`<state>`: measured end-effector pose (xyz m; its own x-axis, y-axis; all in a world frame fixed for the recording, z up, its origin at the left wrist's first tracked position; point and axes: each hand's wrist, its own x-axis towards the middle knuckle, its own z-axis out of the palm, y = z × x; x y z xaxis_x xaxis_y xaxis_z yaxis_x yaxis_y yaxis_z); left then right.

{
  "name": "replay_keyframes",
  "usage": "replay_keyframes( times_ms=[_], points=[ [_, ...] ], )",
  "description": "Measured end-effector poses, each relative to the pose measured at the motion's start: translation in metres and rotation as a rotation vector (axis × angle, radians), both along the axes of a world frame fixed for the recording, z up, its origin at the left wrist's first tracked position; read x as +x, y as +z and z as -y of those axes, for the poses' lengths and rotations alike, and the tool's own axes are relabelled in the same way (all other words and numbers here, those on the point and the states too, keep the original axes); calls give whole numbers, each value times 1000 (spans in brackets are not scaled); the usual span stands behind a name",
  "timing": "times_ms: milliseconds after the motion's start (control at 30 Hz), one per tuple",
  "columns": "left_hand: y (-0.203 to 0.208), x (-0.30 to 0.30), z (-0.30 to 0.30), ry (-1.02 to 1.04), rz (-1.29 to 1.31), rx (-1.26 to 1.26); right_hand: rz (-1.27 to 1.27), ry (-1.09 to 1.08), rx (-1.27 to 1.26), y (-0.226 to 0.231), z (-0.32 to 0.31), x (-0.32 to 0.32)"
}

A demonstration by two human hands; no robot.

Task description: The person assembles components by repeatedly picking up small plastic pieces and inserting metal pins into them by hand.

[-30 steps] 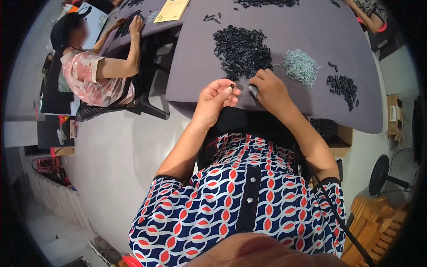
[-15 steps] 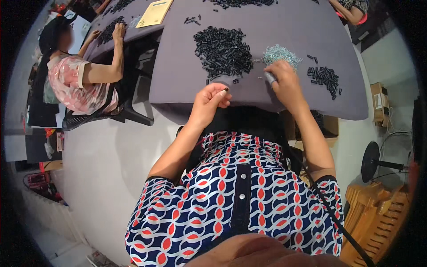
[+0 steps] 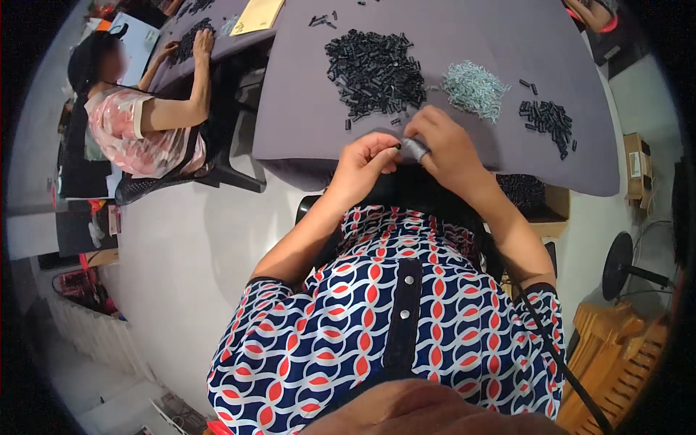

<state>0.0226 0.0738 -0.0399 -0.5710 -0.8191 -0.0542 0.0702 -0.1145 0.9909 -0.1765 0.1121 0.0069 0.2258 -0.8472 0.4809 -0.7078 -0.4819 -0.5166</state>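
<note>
Between thumb and fingertips, my left hand (image 3: 365, 165) pinches a small black cylindrical piece (image 3: 397, 146) at the near edge of the table. Close beside it is my right hand (image 3: 448, 151), fingers bent together at the piece's end. A grey wrap (image 3: 415, 148) covers one of its fingers. Whatever the right fingertips hold is too small or hidden to make out. Beyond my hands lies a large heap of black cylindrical pieces (image 3: 373, 76). A heap of small silvery metal pieces (image 3: 475, 88) lies right of that, and a smaller black heap (image 3: 545, 122) farther right.
A grey cloth covers the table (image 3: 304, 109). Under its right side stands an open box (image 3: 554, 203) of dark pieces. Left, a seated person (image 3: 145, 130) handles black pieces beside a yellow paper pad (image 3: 259, 14). A wooden chair (image 3: 616, 355) stands at lower right.
My right hand has moved left from the silvery heap to meet my left hand. The left hand keeps its pinch on the black piece. The whole view has shifted slightly.
</note>
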Motion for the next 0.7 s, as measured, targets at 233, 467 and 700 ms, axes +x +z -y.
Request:
replay_keyframes(
  times_ms=[233, 467, 700],
  points=[
    [6, 9, -4, 6, 64, -38, 10, 29, 59, 2, -6, 9],
    [19, 11, -8, 27, 155, -129, -25, 46, 81, 5, -4, 18],
    [17, 33, 1, -346, 76, 170, 337, 200, 638, -4, -8, 13]
  ],
)
